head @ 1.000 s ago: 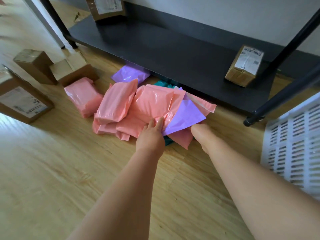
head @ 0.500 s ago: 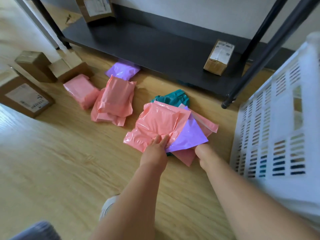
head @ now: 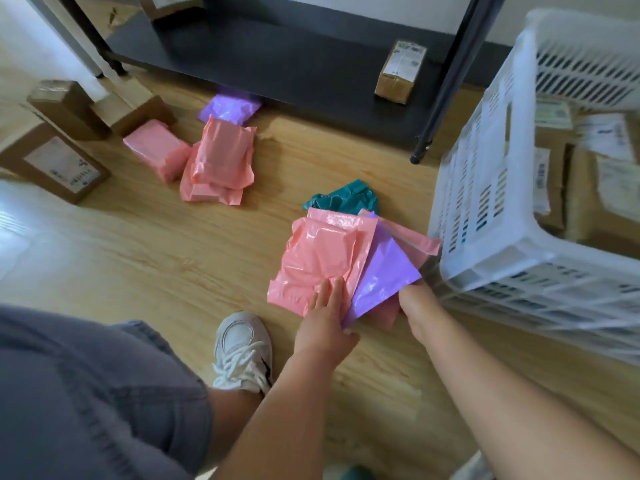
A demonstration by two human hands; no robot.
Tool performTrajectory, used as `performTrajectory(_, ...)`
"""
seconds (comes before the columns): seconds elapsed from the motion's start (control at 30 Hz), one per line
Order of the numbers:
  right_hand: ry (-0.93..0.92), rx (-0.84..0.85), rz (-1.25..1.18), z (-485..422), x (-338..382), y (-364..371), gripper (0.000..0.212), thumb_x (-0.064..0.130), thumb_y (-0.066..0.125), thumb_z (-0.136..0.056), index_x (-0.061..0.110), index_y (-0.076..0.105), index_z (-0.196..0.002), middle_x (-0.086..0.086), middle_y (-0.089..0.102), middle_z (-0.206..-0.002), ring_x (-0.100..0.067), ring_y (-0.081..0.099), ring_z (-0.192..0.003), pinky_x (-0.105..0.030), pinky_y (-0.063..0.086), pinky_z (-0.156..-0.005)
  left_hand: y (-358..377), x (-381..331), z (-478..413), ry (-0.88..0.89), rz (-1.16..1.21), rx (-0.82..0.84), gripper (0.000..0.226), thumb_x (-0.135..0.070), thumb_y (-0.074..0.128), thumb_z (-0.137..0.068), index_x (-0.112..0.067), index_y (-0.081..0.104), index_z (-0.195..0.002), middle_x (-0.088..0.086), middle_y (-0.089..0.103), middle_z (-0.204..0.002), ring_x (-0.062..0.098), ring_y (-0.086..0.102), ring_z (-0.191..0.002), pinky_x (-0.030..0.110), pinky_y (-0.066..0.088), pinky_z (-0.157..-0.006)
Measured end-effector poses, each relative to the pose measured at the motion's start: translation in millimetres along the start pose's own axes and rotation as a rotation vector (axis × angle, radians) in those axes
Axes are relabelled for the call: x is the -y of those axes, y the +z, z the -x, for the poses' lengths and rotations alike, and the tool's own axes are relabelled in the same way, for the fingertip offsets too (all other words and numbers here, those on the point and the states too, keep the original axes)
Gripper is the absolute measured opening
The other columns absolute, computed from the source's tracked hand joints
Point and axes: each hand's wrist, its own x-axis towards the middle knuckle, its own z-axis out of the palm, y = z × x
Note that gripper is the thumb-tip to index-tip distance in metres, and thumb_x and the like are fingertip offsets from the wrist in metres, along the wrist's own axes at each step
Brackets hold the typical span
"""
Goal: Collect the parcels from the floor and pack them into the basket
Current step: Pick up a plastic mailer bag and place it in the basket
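Both hands hold a fanned bundle of soft mailer parcels above the floor: a pink parcel (head: 318,258) on top, a purple parcel (head: 382,275) beside it, more pink ones beneath. My left hand (head: 325,323) grips the bundle's near edge, fingers on top of the pink parcel. My right hand (head: 415,306) grips the bundle from the right, its fingers hidden underneath. The white slatted basket (head: 485,216) stands right next to the bundle and holds several cardboard boxes. A teal parcel (head: 343,199) lies on the floor just behind the bundle.
Pink parcels (head: 218,161) and another purple parcel (head: 230,107) lie on the wooden floor to the left. Cardboard boxes (head: 52,161) sit at far left. A black low shelf (head: 277,64) carries a small box (head: 398,72). My white shoe (head: 242,351) is near the hands.
The bundle has been lifted off the pile and carried right, toward the basket. The teal parcel and a stack of pink parcels stayed on the floor. The view has swung right and down.
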Motion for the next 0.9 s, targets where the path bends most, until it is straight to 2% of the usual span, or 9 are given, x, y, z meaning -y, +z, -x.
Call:
performTrajectory(0.07, -0.045, -0.02, -0.034, 13, -2, -5, 0.031, 0.021, 0.046, -0.099, 0.026, 0.056, -0.128, 0.005, 0.061, -0.12, -0.014, 0.055, -0.102, -0.028, 0.042, -0.081, -2, -5, 10, -0.008, 0.116, -0.034, 0.093, -0.028, 0.064, -0.079, -0.031, 0.01, -0.155, -0.009, 0.006, -0.162, 0.013, 0.011, -0.149, 0.035, 0.03, -0.114)
performTrajectory(0.17, -0.046, -0.155, 0.075, 25, -4, -12, 0.045, 0.003, 0.041, -0.089, 0.024, 0.054, -0.128, -0.003, 0.063, -0.113, -0.022, 0.057, -0.095, -0.029, 0.042, -0.068, -15, -20, 16, -0.055, 0.309, -0.169, 0.07, -0.028, 0.06, -0.081, -0.029, 0.033, -0.146, -0.011, 0.033, -0.152, 0.017, 0.039, -0.136, 0.033, 0.04, -0.102)
performTrajectory(0.3, -0.084, -0.199, 0.202, 39, -3, -18, 0.04, 0.004, 0.044, -0.086, 0.02, 0.055, -0.121, -0.002, 0.064, -0.108, -0.024, 0.059, -0.089, -0.03, 0.046, -0.069, -29, -29, 4, -0.143, 0.237, -0.347, 0.055, -0.038, 0.047, -0.097, -0.017, 0.036, -0.147, 0.001, 0.033, -0.154, 0.025, 0.042, -0.134, 0.036, 0.038, -0.105)
performTrajectory(0.4, -0.112, -0.171, 0.305, 49, -5, -24, 0.036, 0.007, 0.048, -0.09, 0.016, 0.056, -0.123, 0.0, 0.061, -0.101, -0.017, 0.054, -0.075, -0.027, 0.039, -0.059, -33, -26, -2, -0.195, 0.105, -0.221, 0.056, -0.033, 0.041, -0.101, -0.016, 0.024, -0.152, 0.007, 0.018, -0.16, 0.028, 0.036, -0.139, 0.036, 0.035, -0.105)
performTrajectory(0.5, -0.117, -0.154, 0.335, 52, -9, -26, 0.039, 0.009, 0.051, -0.091, 0.014, 0.055, -0.129, -0.002, 0.063, -0.118, -0.016, 0.056, -0.076, -0.026, 0.039, -0.061, -32, -16, -5, -0.228, -0.029, -0.129, 0.062, -0.023, 0.046, -0.099, -0.02, 0.017, -0.154, 0.013, 0.008, -0.161, 0.033, 0.032, -0.14, 0.041, 0.038, -0.105)
performTrajectory(0.57, -0.122, -0.136, 0.361, 53, -11, -26, 0.038, 0.011, 0.052, -0.092, 0.014, 0.056, -0.13, -0.001, 0.062, -0.123, -0.016, 0.055, -0.083, -0.025, 0.038, -0.062, -29, -7, -10, -0.28, -0.03, -0.112, 0.066, -0.024, 0.05, -0.096, -0.021, 0.018, -0.154, 0.014, 0.01, -0.16, 0.035, 0.031, -0.14, 0.041, 0.037, -0.105)
performTrajectory(0.63, -0.15, -0.139, 0.389, 55, -13, -25, 0.028, 0.013, 0.052, -0.093, 0.014, 0.06, -0.12, 0.001, 0.063, -0.116, -0.017, 0.056, -0.088, -0.024, 0.038, -0.061, -28, -4, -14, -0.334, 0.022, -0.113, 0.058, -0.023, 0.046, -0.097, -0.014, 0.024, -0.15, 0.016, 0.025, -0.154, 0.035, 0.041, -0.133, 0.041, 0.038, -0.1)
performTrajectory(0.77, -0.374, -0.38, 0.386, 60, -12, -16, 0.009, 0.006, 0.05, -0.089, 0.012, 0.051, -0.096, 0.0, 0.056, -0.097, -0.022, 0.056, -0.085, -0.032, 0.041, -0.067, -29, -2, -21, -0.316, -0.056, -0.133, 0.041, -0.02, 0.04, -0.1, -0.006, 0.036, -0.139, 0.016, 0.048, -0.134, 0.035, 0.054, -0.119, 0.042, 0.043, -0.091)
performTrajectory(0.9, -0.691, -0.474, 0.384, 58, -2, -2, 0.026, -0.009, 0.051, -0.078, 0.005, 0.049, -0.099, -0.008, 0.046, -0.106, -0.027, 0.049, -0.089, -0.036, 0.042, -0.075, -26, 4, -26, -0.27, -0.186, -0.136, 0.033, -0.013, 0.041, -0.099, -0.007, 0.041, -0.131, 0.015, 0.05, -0.129, 0.034, 0.055, -0.118, 0.041, 0.044, -0.09)
